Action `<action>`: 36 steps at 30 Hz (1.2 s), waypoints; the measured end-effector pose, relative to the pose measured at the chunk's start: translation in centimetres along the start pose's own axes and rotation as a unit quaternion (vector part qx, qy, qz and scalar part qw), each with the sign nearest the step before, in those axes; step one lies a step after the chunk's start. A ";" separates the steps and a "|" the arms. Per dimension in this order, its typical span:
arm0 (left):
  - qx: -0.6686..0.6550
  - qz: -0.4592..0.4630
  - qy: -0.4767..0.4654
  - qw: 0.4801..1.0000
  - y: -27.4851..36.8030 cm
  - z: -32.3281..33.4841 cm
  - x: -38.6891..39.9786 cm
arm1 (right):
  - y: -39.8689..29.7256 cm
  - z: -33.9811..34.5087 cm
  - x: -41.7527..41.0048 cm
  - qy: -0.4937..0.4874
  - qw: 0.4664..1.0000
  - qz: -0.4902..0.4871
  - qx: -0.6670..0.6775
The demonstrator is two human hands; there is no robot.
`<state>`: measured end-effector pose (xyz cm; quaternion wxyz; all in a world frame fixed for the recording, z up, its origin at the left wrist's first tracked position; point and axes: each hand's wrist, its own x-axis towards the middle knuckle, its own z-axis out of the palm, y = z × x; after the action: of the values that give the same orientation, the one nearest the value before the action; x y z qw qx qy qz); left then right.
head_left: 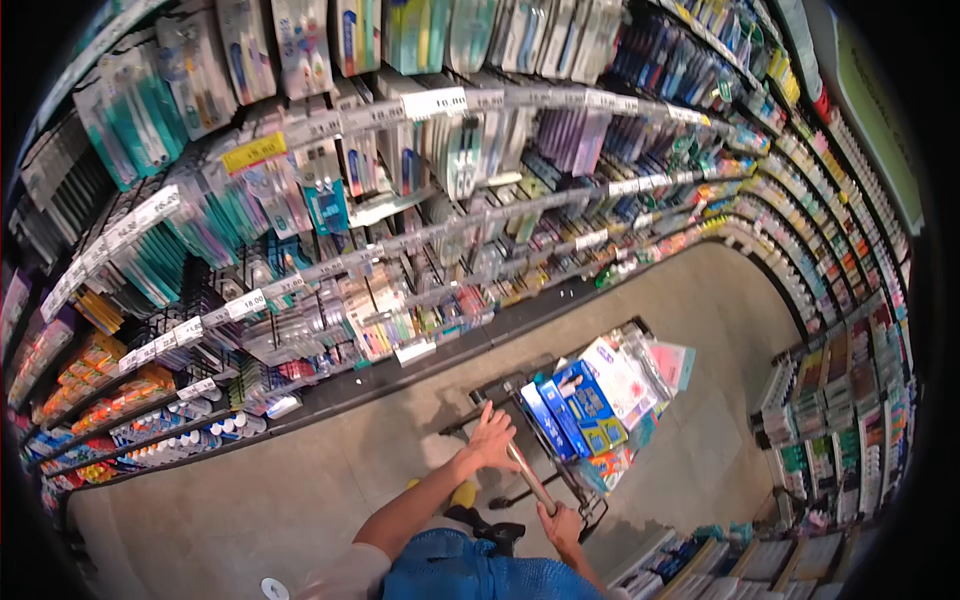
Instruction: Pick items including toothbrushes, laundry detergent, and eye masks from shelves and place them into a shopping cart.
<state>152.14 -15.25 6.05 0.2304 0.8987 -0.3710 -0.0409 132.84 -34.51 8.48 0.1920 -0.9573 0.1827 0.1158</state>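
Note:
In front of me a shopping cart carries a heap of packaged goods, and both my hands are on its handle (534, 480). My left hand (491, 439) lies over the far-left part of the bar, its fingers partly spread. Lower down, my right hand (561, 523) curls around the other end. On the heap lie blue boxes (553, 420), a blue-and-yellow package (592, 405) and a white package with a floral print (619, 379). A pink card-like package (670, 361) sticks out at the far side. An orange-and-white pack (613, 466) sits low by the near edge.
A long shelf of hanging toothbrush packs (420, 135), with price strips, curves along the left and top. Bottles (187, 435) fill its lower left. More stocked shelves (832, 382) stand at right and bottom right. My yellow shoe (463, 495) is on the grey floor (300, 495).

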 end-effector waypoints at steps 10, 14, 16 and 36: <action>-0.020 -0.002 -0.087 0.996 -0.3 -0.9 0.7 | -0.4 0.0 0.4 0.023 0.999 0.017 -0.032; -0.018 0.004 -0.088 0.996 -0.1 -0.4 0.8 | -0.2 -0.1 0.1 0.024 0.999 0.026 -0.041; -0.009 -0.003 -0.119 0.993 0.2 -0.4 1.0 | 0.2 -0.2 0.0 0.018 0.998 0.035 -0.045; 0.022 0.008 -0.026 0.999 1.0 0.4 3.3 | 1.9 -1.1 2.0 0.055 0.998 -0.002 -0.036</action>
<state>153.74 -18.27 6.50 0.2011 0.8993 -0.3845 -0.0542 134.10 -37.24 8.29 0.1475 -0.9687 0.1873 0.0688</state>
